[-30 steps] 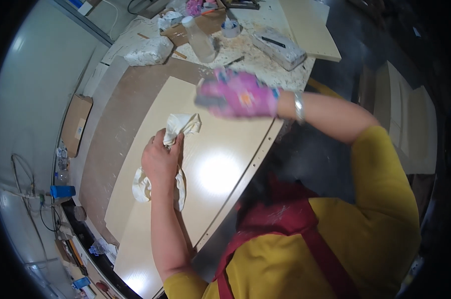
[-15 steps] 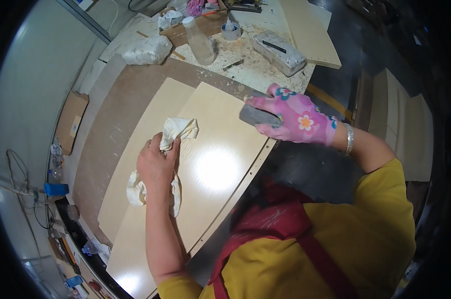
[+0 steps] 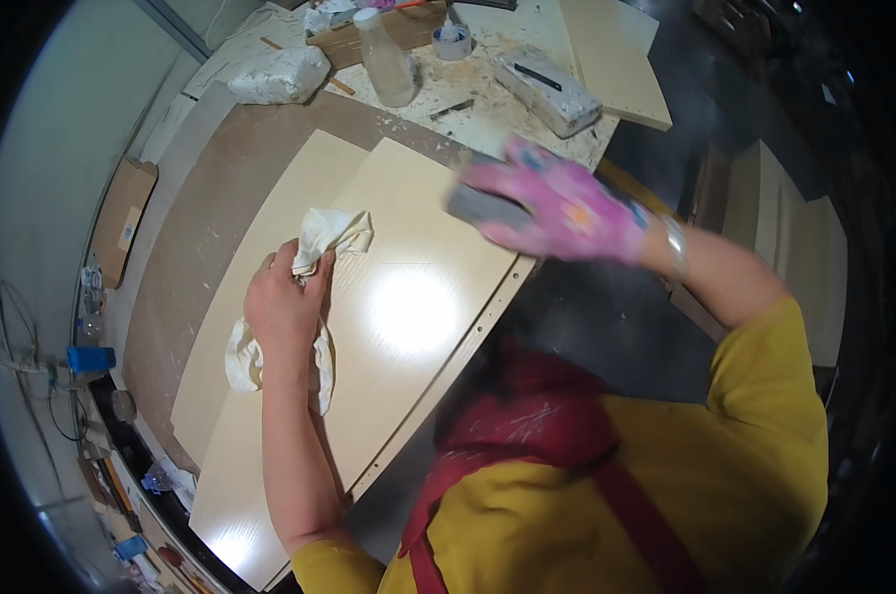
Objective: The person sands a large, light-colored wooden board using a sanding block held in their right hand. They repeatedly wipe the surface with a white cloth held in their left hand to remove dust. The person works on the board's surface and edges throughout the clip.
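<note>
The flat grey block [image 3: 487,206], likely light and stiff, suits a grip along its long sides, as the gloved right hand [image 3: 570,210] has it, part-closed around it at the panel's 1 o'clock end. The bare left hand [image 3: 287,300], fingers curled, grips the soft, rumpled cream cloth [image 3: 335,234] towards 11 o'clock. The pale, glossy panel [image 3: 398,356], probably stiff and slippery, shows holes along its 4 o'clock edge.
</note>
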The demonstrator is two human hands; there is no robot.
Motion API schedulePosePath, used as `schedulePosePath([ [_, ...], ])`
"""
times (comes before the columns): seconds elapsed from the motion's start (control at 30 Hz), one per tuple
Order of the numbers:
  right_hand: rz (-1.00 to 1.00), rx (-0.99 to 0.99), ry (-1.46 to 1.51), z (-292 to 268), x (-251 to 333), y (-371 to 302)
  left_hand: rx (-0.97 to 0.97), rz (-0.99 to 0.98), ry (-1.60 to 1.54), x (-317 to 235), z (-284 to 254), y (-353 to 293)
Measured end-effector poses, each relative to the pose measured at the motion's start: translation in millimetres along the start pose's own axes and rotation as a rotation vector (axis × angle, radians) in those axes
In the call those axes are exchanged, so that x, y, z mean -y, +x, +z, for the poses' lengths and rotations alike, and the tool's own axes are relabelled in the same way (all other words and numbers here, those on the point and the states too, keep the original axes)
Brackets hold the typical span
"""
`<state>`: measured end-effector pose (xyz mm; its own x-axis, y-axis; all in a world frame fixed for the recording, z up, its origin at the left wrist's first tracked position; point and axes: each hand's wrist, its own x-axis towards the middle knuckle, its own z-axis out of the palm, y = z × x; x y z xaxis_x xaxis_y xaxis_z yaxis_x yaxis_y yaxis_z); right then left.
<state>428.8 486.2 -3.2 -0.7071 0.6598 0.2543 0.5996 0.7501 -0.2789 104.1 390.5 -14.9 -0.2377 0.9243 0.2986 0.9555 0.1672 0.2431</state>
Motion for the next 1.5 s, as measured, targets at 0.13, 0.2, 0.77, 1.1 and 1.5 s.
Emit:
schedulePosePath([
  [0.13,0.140,0.052,0.288,26,-7,122,0.007,0.010,0.045,-8,-3,9],
  [0.2,0.077,-0.003,0.282,40,-17,128,0.003,-0.068,0.077,-7,-2,7],
  [0.77,0.006,0.006,0.159,13,5,34,0.059,-0.102,0.157,-8,-6,4],
  [1.1,0.184,-0.169,0.276,-36,-10,-54,-0.013,-0.023,0.077,-2,-1,4],
  [1.5,0.233,-0.169,0.032,-27,-5,-61,0.028,-0.056,0.059,-10,-7,1],
])
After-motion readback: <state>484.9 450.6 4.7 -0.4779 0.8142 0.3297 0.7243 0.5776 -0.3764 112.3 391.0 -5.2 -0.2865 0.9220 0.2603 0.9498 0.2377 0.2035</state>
